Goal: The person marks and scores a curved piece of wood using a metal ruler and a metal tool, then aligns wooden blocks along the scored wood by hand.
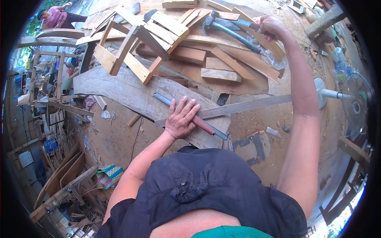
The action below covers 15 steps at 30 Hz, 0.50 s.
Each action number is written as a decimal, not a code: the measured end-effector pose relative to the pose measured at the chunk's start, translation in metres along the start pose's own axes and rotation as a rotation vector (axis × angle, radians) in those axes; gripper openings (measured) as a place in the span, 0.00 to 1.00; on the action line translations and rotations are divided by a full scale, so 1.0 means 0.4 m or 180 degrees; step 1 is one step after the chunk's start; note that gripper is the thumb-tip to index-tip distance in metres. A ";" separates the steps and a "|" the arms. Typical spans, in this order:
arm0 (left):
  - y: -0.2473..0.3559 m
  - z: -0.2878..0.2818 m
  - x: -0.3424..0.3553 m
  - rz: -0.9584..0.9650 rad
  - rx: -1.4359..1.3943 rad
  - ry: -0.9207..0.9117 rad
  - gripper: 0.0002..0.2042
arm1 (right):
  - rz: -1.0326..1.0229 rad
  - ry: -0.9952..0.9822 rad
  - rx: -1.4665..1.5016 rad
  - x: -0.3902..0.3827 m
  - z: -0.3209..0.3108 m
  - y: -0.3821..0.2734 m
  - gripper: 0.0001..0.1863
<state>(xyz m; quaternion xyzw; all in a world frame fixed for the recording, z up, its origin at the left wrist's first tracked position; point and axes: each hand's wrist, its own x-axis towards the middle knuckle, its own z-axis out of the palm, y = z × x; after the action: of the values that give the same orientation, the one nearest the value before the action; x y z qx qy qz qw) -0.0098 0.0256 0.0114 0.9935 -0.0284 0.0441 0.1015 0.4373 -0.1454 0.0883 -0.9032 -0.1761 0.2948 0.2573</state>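
My left hand (180, 117) lies with fingers apart on a narrow metal bar (162, 97) and a reddish wooden strip (203, 125), which rest across a weathered grey plank (115, 83) and a long thin board (254, 103). My right hand (270, 27) is raised at the upper right, fingers closed on a blue-grey tool (246, 23) whose shape I cannot fully make out. Near it a hammer (234, 33) lies on the pile of cut timber (210, 51). Slatted wooden pieces (164, 29) stand on the pile to the left.
Another person (53, 18) in a striped top is at the upper left. A standing fan (355, 105) is at the right. Cluttered wooden frames (59, 75) and a checked woven bag (109, 176) are on the left. Scraps lie on the dirt floor (131, 154).
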 end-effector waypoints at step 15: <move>0.009 -0.002 -0.013 -0.0025 -0.0126 0.0002 0.28 | 0.0054 0.0182 0.0142 -0.199 -0.172 0.054 0.03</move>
<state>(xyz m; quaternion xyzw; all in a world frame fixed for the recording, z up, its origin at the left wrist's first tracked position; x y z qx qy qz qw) -0.0152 0.0225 0.0122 0.9914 -0.0252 0.0434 0.1212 0.4229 -0.2252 0.1591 -0.9068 -0.1544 0.2749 0.2798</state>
